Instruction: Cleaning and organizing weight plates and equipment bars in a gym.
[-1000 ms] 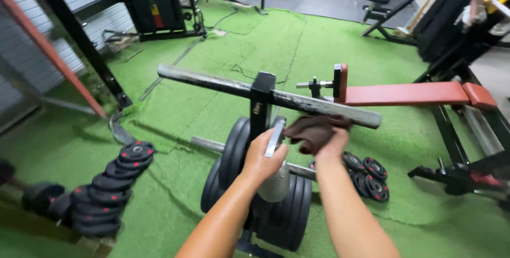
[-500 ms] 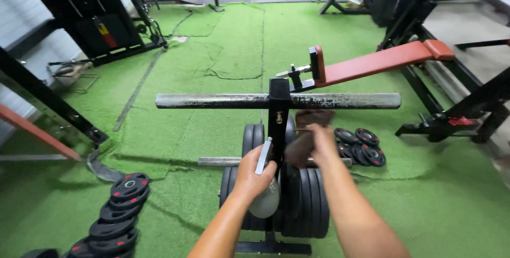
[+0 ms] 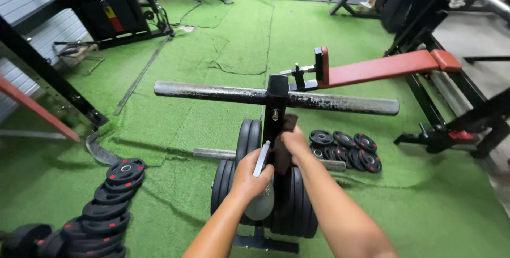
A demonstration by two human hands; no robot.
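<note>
My left hand (image 3: 249,175) is wrapped around a grey spray bottle (image 3: 260,200), fingers closed on its neck, with the pale trigger lever (image 3: 261,158) running up past my knuckles toward 12 o'clock. The bottle's long axis stands nearly upright, its rounded body hanging below my fist toward 6 o'clock. Whether it carries a label, I cannot tell.

My right hand (image 3: 295,142) is pinched shut on a dark brown cloth (image 3: 282,149), pressing it against the black upright post (image 3: 276,114) of a plate rack. The cloth hangs lengthwise down the post, just at 1 o'clock from the bottle.

Across the top of the post runs a worn grey bar (image 3: 212,93), its long axis lying from 9 to 3 o'clock. Black weight plates (image 3: 297,205) stand on edge at the base of the post.

At 8 o'clock a pile of small black plates with red marks (image 3: 114,189) lies on the green turf floor (image 3: 223,40); a similar cluster (image 3: 345,151) sits at 3 o'clock. A red padded bench (image 3: 388,67) reaches toward 2 o'clock. At 10 o'clock a small red and yellow patch (image 3: 113,19) shows on a black machine.
</note>
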